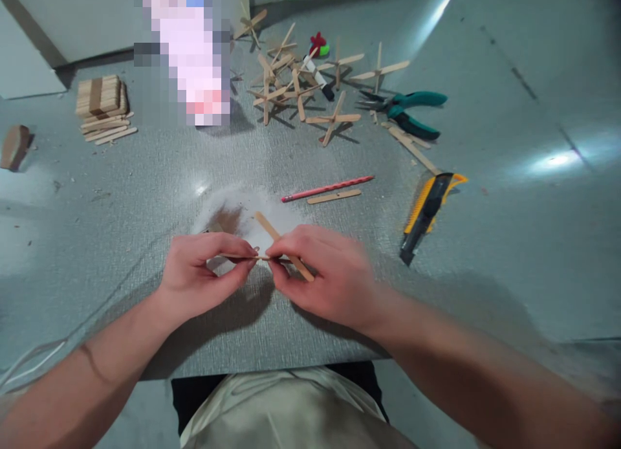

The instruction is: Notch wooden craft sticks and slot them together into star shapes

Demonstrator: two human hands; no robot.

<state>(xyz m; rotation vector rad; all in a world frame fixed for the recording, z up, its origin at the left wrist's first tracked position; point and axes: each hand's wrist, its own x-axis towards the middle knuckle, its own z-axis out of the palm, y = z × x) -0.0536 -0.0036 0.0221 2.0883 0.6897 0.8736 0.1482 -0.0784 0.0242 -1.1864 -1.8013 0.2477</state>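
Wooden craft sticks [266, 226], crossed, pinched by fingertips of left hand [204, 271] and right hand [330, 271]; beyond, 1 pink pencil [328, 188]; rightward, 1 yellow-black utility knife [427, 211].

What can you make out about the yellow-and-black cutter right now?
The cutter lies on the grey table, to the right of the right hand, untouched by either hand. Its casing looks like plastic: yellow, ribbed along the left edge, with black down the middle. The black end points toward the near table edge. A wooden stick reaches its far end; contact is unclear, as is the blade.
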